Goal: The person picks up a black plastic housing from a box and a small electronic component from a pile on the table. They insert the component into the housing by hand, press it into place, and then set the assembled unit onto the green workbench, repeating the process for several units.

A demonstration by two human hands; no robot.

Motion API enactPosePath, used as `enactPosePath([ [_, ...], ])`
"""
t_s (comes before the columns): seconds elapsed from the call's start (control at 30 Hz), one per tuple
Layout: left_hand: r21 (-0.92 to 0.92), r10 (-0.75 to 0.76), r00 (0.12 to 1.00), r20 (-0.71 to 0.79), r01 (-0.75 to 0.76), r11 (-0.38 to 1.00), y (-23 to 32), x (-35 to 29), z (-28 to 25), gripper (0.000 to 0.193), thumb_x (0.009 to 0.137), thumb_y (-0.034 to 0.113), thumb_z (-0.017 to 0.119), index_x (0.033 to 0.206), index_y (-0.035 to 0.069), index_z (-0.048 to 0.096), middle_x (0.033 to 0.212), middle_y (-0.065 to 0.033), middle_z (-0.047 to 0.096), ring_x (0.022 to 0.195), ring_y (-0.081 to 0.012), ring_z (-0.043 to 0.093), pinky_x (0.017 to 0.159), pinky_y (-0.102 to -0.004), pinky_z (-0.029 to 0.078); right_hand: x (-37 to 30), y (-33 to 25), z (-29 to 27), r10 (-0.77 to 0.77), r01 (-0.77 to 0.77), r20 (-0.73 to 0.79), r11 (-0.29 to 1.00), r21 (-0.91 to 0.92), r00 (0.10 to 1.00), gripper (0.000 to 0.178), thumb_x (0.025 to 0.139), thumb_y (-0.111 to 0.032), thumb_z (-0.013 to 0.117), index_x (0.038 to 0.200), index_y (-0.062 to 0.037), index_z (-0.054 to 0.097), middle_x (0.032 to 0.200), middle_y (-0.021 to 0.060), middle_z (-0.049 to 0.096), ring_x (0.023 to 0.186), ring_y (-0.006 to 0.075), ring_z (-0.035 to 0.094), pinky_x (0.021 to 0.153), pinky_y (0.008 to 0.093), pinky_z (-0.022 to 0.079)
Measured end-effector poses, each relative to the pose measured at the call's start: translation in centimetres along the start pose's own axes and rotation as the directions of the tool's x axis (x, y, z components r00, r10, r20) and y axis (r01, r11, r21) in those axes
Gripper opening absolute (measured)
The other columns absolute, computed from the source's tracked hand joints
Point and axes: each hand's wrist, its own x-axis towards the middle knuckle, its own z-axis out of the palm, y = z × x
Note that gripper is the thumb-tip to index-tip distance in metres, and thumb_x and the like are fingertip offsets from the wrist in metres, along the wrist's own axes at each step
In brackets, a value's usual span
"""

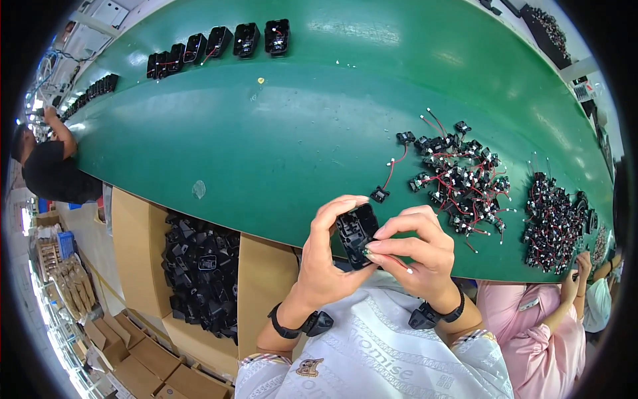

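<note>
A black plastic housing [355, 231], its ribbed open side showing, is gripped by my left hand [318, 269] above the bench's near edge. The fingers of my right hand [422, 254] pinch a small wired part [367, 252] at the housing's lower right. Its red lead ends in a white plug beside my fingers. How far that part sits inside the housing is hidden by the fingertips. Just beyond my hands lies a small black module [379, 194], joined by a red wire to another piece.
To the right, small black wired modules [465, 176] are heaped on the green bench [279, 146], with another pile [551, 226] farther right. Black housings [246, 40] line the far side. A carton [136, 253] of black housings [203, 272] stands lower left. People [56, 166] sit at both sides.
</note>
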Motion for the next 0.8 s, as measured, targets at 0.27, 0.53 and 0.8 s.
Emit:
enactPosePath([
  [0.27, 0.182, 0.101, 0.994, -0.034, -0.093, 0.979, 1.0, 1.7, 0.5, 0.079, 0.068, 0.002, 0.086, 0.135, 0.001, 0.046, 0.127, -0.0205, 0.06, 0.118, -0.0359, 0.06, 0.097, -0.0418, 0.052, -1.2, -0.1, 1.4, 0.244, -0.23, -0.078, 0.961, 0.157, 0.967, 0.02, 0.072, -0.002, 0.08, 0.091, -0.0084, 0.076, 0.111, 0.0145, 0.062, 0.096, 0.0245, 0.058, 0.08, 0.0367, 0.047],
  [0.53, -0.057, 0.059, 0.998, -0.01, -0.06, 0.997, -1.3, 1.5, -0.7, 0.087, 0.066, 0.005, 0.088, 0.138, 0.003, 0.04, 0.133, -0.0211, 0.056, 0.122, -0.0309, 0.057, 0.103, -0.0416, 0.048, -0.4, 0.4, 0.9, 0.06, -0.056, 0.084, 0.997, -0.046, 0.995, 0.029, 0.081, -0.01, 0.07, 0.109, -0.0089, 0.074, 0.129, 0.0187, 0.058, 0.115, 0.0338, 0.056, 0.088, 0.0401, 0.049],
  [0.8, -0.08, 0.015, 0.997, 0.072, -0.009, 0.997, -0.5, 5.2, -3.1, 0.088, 0.068, -0.001, 0.075, 0.143, 0.004, 0.03, 0.132, -0.0183, 0.052, 0.124, -0.0262, 0.052, 0.105, -0.0378, 0.042, 0.9, 0.5, -0.1, 0.074, -0.071, 0.068, 0.997, -0.034, 0.995, 0.048, 0.077, -0.005, 0.073, 0.121, -0.0003, 0.055, 0.126, 0.0212, 0.06, 0.109, 0.0303, 0.061, 0.089, 0.0366, 0.051],
])
